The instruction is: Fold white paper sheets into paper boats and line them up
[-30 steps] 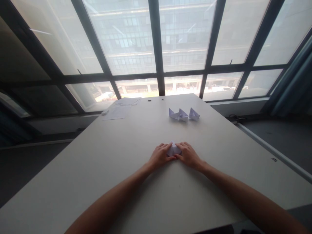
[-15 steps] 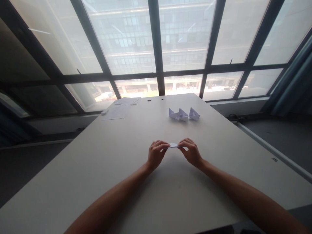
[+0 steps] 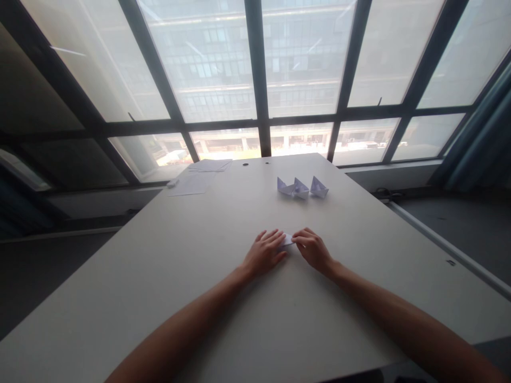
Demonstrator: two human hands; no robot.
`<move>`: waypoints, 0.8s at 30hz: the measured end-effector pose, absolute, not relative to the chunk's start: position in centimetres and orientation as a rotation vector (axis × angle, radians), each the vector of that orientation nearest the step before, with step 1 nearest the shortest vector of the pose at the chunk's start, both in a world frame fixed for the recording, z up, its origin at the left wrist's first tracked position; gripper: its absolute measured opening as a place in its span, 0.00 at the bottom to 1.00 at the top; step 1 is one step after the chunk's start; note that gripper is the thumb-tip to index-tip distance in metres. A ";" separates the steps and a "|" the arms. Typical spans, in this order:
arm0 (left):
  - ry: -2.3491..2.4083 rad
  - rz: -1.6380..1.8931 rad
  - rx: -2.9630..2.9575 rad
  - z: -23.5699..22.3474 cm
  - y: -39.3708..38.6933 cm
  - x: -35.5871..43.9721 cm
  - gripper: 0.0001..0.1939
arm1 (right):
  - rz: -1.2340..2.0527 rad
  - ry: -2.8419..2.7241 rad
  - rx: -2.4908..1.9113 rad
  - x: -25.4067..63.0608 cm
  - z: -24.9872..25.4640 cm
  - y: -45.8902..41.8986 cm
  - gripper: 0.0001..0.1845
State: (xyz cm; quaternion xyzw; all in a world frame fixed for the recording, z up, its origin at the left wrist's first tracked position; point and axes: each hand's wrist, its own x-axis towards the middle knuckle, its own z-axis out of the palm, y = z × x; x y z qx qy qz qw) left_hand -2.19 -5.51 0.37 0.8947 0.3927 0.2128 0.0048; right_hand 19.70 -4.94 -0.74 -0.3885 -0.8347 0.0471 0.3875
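Observation:
A small folded piece of white paper [image 3: 288, 240] lies on the white table [image 3: 223, 276] between my hands. My left hand [image 3: 265, 253] rests flat on the paper's left part, fingers stretched out and together. My right hand [image 3: 313, 248] has its fingers curled, and its fingertips pinch the paper's right end. Most of the paper is hidden under my fingers.
Three folded paper boats [image 3: 302, 188] stand in a row farther back on the table. Loose sheets of paper [image 3: 198, 178] lie at the far left corner near the big window. The table's right edge drops off to a dark floor.
The paper, held up between both hands half a second ago, is back down on the table. My left hand has opened flat over it.

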 end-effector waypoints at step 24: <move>1.335 0.077 2.727 0.0 -5.8 -3.1 0.40 | 0.139 -2.438 -1.662 18.4 -2.2 -7.9 0.45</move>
